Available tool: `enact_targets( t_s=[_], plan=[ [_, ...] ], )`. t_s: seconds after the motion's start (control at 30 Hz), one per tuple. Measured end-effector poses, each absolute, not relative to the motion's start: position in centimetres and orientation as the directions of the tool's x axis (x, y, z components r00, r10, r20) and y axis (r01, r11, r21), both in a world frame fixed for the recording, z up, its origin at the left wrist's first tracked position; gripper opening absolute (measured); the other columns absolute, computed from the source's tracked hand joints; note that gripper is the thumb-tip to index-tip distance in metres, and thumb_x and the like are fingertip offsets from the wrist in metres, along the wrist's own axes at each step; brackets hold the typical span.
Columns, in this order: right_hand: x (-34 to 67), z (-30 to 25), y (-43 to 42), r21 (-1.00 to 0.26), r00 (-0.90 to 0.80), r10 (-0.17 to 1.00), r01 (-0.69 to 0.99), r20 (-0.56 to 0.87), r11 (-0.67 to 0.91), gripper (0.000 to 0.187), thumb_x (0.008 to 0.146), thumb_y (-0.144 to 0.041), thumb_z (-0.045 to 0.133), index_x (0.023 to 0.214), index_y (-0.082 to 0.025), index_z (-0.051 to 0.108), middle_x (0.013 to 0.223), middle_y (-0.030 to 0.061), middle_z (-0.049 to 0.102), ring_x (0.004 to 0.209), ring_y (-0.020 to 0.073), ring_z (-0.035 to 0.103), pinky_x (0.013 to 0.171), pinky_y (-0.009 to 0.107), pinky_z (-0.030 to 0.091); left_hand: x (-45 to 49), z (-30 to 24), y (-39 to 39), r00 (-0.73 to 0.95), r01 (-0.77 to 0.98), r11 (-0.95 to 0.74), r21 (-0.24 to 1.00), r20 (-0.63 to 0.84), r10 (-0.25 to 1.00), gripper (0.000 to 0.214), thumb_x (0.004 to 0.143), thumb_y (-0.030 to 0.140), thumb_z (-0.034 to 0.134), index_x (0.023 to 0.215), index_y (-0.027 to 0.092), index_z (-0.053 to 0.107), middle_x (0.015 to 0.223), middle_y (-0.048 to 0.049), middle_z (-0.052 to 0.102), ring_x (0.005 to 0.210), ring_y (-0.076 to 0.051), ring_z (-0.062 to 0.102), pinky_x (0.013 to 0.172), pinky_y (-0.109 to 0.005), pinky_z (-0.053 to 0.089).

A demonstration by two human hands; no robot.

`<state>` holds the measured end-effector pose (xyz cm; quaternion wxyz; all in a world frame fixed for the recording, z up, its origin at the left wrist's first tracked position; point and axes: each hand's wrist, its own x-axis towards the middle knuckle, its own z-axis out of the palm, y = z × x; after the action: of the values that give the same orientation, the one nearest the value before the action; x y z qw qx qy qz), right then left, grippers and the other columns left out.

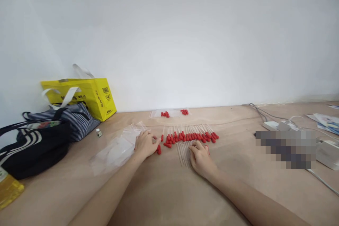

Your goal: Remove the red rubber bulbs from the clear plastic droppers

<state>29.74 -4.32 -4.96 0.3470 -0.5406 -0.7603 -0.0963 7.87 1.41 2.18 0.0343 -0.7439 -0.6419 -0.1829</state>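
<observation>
Several glass droppers with red rubber bulbs (194, 136) lie in a fanned row on the table, their thin tubes pointing to the wall. Nearer to me, bare glass tubes (182, 155) lie side by side. My right hand (199, 155) rests at their right end, its fingers pinched together on a tube; the fingertips partly hide the grip. A bit of red shows beyond this hand. My left hand (145, 144) is left of the row with thumb and fingers apart, beside loose red bulbs (159, 149). It partly covers clear plastic zip bags (120, 148).
Bagged red-bulb droppers (165, 114) lie by the wall. On the left are a yellow bag (106, 104), a striped bag (82, 123), a black bag (50, 148), a small vial (99, 132) and a yellow-liquid bottle (10, 190). White chargers (328, 153) with cables and papers (325, 122) are right.
</observation>
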Motion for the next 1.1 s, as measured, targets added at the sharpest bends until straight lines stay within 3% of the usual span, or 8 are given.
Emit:
enact_targets(
  t_s=[0.17,0.4,0.53,0.67,0.77,0.87,0.97,1.1],
  plan=[
    [29.7,-4.7,-4.5,-0.237,-0.175,0.772,0.89,0.611,0.389,0.021,0.074,-0.002,0.038,0.064,-0.016,0.051,0.078,0.0034,0.049,0.073,0.0136,0.047,0.063,0.026,0.024,9.6,3.0,4.0,0.031,0.981,-0.073,0.182,0.223,0.974,0.029,0.064,0.042,0.055,0.048,0.019,0.063,0.07,-0.0127,0.066,0.092,-0.033,0.053,0.077,-0.042,0.036],
    [29.6,-4.2,-4.8,-0.28,-0.165,0.808,0.883,0.566,0.376,0.022,0.081,-0.01,0.036,0.068,-0.016,0.054,0.08,0.0051,0.052,0.077,0.0153,0.048,0.066,0.028,0.026,10.9,2.9,5.2,-0.01,0.983,-0.019,0.184,0.155,0.988,0.028,0.061,0.035,0.058,0.039,0.017,0.055,0.039,-0.0074,0.057,0.067,-0.025,0.061,0.066,-0.032,0.04],
    [30.0,-4.1,-4.6,-0.313,-0.135,0.784,0.866,0.606,0.39,0.02,0.082,-0.015,0.038,0.078,-0.016,0.057,0.082,0.0054,0.054,0.079,0.0159,0.05,0.067,0.029,0.028,10.6,3.9,4.2,0.0,0.987,-0.034,0.158,0.211,0.978,0.032,0.065,0.034,0.054,0.039,0.017,0.053,0.05,-0.0115,0.061,0.076,-0.03,0.059,0.066,-0.036,0.04],
    [30.6,-3.7,-4.5,-0.375,-0.058,0.756,0.842,0.652,0.388,0.02,0.083,-0.019,0.039,0.086,-0.018,0.059,0.083,0.0046,0.057,0.079,0.0157,0.052,0.07,0.03,0.028,9.6,4.4,1.0,0.085,0.982,-0.139,0.127,0.358,0.93,0.024,0.07,0.029,0.047,0.051,0.018,0.057,0.084,-0.0107,0.063,0.095,-0.029,0.051,0.078,-0.039,0.036],
    [30.8,-2.8,-4.9,-0.336,-0.057,0.687,0.841,0.724,0.424,0.022,0.083,-0.022,0.041,0.098,-0.018,0.057,0.088,0.0058,0.058,0.083,0.0166,0.051,0.073,0.031,0.028,9.1,3.4,-2.0,0.351,0.896,-0.44,0.056,0.516,0.782,0.011,0.065,0.021,0.051,0.056,0.018,0.056,0.084,-0.006,0.06,0.088,-0.023,0.051,0.076,-0.036,0.036],
    [30.6,-2.0,-5.5,-0.208,-0.169,0.606,0.84,0.777,0.501,0.029,0.082,-0.028,0.046,0.109,-0.02,0.053,0.1,0.0072,0.058,0.089,0.0176,0.05,0.079,0.034,0.026,9.2,1.7,-4.1,0.555,0.743,-0.668,-0.039,0.595,0.582,0.007,0.067,0.018,0.051,0.061,0.018,0.055,0.08,-0.0037,0.059,0.08,-0.02,0.051,0.073,-0.035,0.036],
    [30.0,-1.9,-5.9,-0.061,-0.356,0.526,0.783,0.773,0.619,0.027,0.081,-0.032,0.051,0.107,-0.024,0.054,0.101,0.0044,0.06,0.092,0.0175,0.049,0.086,0.037,0.021,9.8,0.0,-4.9,0.614,0.647,-0.755,-0.104,0.658,0.436,0.008,0.071,0.016,0.049,0.066,0.017,0.055,0.077,-0.0032,0.059,0.079,-0.019,0.05,0.074,-0.035,0.036],
    [29.6,-2.7,-5.6,0.035,-0.479,0.46,0.721,0.748,0.692,0.012,0.081,-0.029,0.052,0.09,-0.025,0.059,0.073,-0.0021,0.062,0.084,0.015,0.049,0.091,0.041,0.013,10.5,-1.3,-4.9,0.631,0.591,-0.796,-0.132,0.69,0.354,0.012,0.075,0.015,0.045,0.069,0.016,0.056,0.074,-0.0031,0.059,0.074,-0.017,0.049,0.075,-0.034,0.037]
  ],
)
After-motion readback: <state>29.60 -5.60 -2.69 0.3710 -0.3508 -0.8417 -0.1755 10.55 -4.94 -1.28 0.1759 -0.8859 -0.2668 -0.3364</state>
